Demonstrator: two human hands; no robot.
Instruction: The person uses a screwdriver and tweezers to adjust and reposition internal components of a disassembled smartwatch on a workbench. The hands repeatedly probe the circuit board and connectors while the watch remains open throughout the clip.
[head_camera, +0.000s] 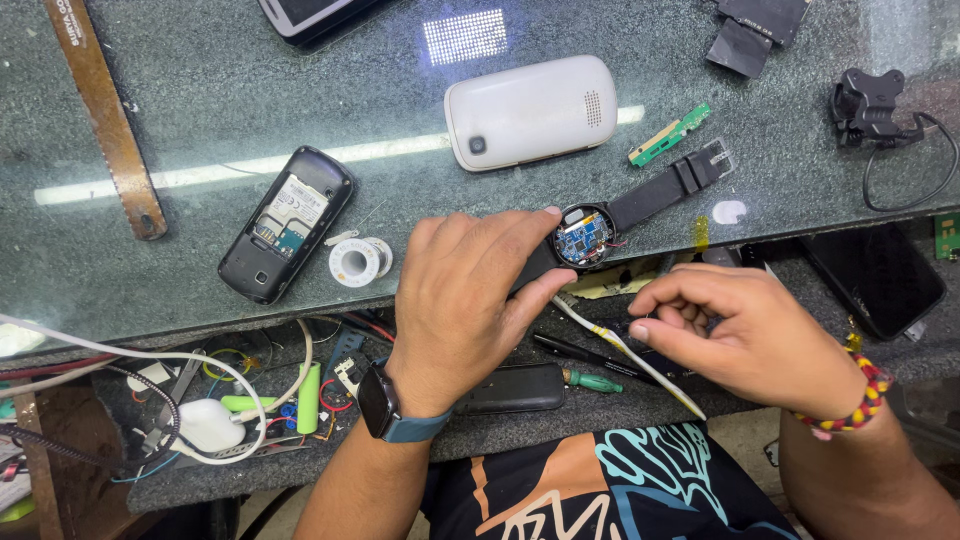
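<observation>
**Head view: opened wristwatch pinned at the fingertips**

Head camera looks down on a glass-topped bench. The left hand lies palm-down, its fingers together, with the index fingertip and thumb pinching the rim of a round black wristwatch whose back is off, showing a blue circuit board and thin red wires. One black strap runs away from the fingertips, up and to the right; the other passes under the palm.

The right hand sits just beside the left, curled loosely with fingertips drawn together near a white cable; whether it grips anything I cannot tell.

The watch looks light and small, likely to skid on glass (the strap is soft and gives no anchor). Its stiff case rim is the safe hold; the bare board and wires look fragile and should stay untouched.

Beyond the left knuckles lie a solder spool and an open black phone.
</observation>
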